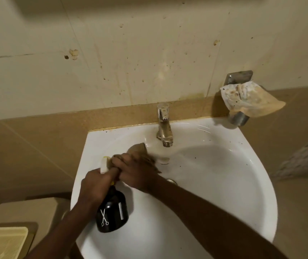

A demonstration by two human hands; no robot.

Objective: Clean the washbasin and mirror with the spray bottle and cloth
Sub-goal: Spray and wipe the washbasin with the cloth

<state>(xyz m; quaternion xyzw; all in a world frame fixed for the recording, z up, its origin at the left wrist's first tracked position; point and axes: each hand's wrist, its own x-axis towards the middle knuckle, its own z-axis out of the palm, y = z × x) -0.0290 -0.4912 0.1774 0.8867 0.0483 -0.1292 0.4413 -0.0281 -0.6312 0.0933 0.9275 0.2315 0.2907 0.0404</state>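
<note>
A white washbasin (214,174) is fixed to the tiled wall, with a steel tap (164,126) at its back. My left hand (95,186) grips the neck of a dark spray bottle (112,212) with a white scissors mark and a pale nozzle, held over the basin's left side. My right hand (134,171) is closed on a brown cloth (140,150), pressed against the basin's left rim just in front of the bottle's nozzle. The two hands touch. No mirror is in view.
A metal holder (239,79) on the wall at right carries a stained crumpled paper (250,99). A beige toilet cistern (26,214) and a yellow plastic tray (2,242) sit at the lower left. The wall tiles above are spotted and chipped.
</note>
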